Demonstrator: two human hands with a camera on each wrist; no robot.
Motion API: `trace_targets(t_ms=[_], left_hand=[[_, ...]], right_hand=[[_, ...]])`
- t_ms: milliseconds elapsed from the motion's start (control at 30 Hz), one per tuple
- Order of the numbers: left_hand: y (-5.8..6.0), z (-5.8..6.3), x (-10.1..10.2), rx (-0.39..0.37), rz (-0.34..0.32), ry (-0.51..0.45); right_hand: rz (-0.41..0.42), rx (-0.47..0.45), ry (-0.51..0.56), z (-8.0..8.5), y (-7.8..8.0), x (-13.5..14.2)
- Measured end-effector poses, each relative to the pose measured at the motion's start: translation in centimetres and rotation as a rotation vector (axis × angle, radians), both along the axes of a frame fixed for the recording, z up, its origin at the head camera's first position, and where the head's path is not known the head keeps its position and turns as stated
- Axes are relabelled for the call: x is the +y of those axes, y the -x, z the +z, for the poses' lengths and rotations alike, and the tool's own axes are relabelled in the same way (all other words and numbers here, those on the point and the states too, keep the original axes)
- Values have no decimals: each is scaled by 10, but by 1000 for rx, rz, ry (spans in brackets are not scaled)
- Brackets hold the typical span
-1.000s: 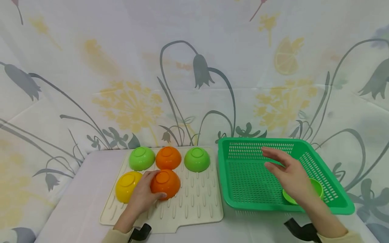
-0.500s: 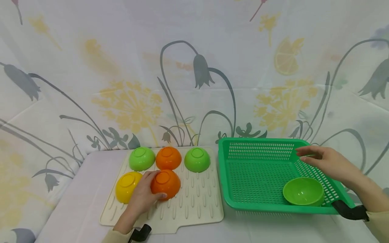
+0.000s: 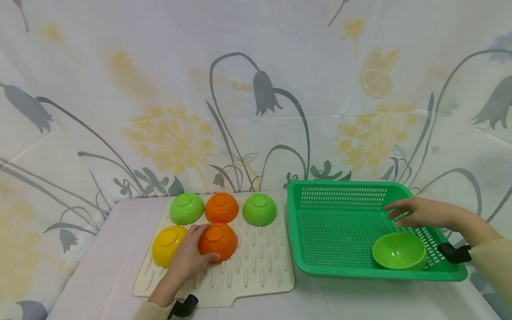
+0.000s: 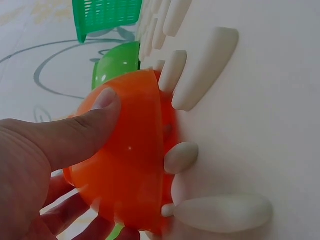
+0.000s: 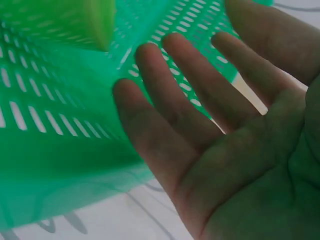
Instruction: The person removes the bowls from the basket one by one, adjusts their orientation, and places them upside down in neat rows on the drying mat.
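Note:
On the ribbed cream drying mat (image 3: pixel 266 282), in the head view, my left hand (image 3: pixel 188 255) grips the front orange bowl (image 3: pixel 221 244), which lies upside down. The left wrist view shows the thumb on one side of this orange bowl (image 4: pixel 132 145) and the fingers on the other. My right hand (image 3: pixel 426 214) hovers over the right side of the green plastic basket (image 3: pixel 352 273), fingers spread and holding nothing. Below it a light green bowl (image 3: pixel 400 252) sits in the basket's front right corner, its inside facing up. The right wrist view shows the bare palm (image 5: pixel 250 180) beside the basket's slotted wall.
Several more bowls lie upside down on the mat: a yellow bowl (image 3: pixel 164 249) left of my left hand, and behind it a green bowl (image 3: pixel 186 209), an orange bowl (image 3: pixel 222 208) and another green bowl (image 3: pixel 260 210). A flower-printed cloth (image 3: pixel 256 146) hangs behind.
My right hand has moved right from over the middle of the basket, uncovering the green bowl, then turned slightly over the right side. My left hand stays on the orange bowl.

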State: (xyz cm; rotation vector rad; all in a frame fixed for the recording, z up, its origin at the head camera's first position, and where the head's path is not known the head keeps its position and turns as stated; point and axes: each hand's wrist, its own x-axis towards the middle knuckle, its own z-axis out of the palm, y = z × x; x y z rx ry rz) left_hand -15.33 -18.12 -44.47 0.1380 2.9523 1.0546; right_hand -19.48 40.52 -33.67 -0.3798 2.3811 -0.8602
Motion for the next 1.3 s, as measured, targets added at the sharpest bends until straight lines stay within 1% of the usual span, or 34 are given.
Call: trace_targets(t_ms=[167,300,400,533,667,800,933,1033,1133,1300], left_hand=[[0,0,0,-7,4,3],[0,0,0,-3,5,3],[1,0,0,-6,7,4],[1,-1,0,-11,8,3],[0,-1,-1,-12,8,1],[-1,-2,-2,-7,7,0],[0,-3,-2,4,4,2],[0,-3,-2,9,0,6],[0,-2,-1,5,-1,5],[-1,-1,-1,-1,4,-4]], right_hand=[[-26,-112,23,-7,2,1],[-32,-136,26,-12,0,2],[-33,-129,6,-14,-2,2],[-66,-129,4,-17,-3,4],[-77,-107,-13,-17,-3,6],[-72,-68,-37,-18,-3,8],[-56,-43,-23,-19,-4,11],[-82,-41,-14,-19,-7,11],[-131,-40,-16,-17,-9,10],[-123,16,-22,-12,-14,9]])
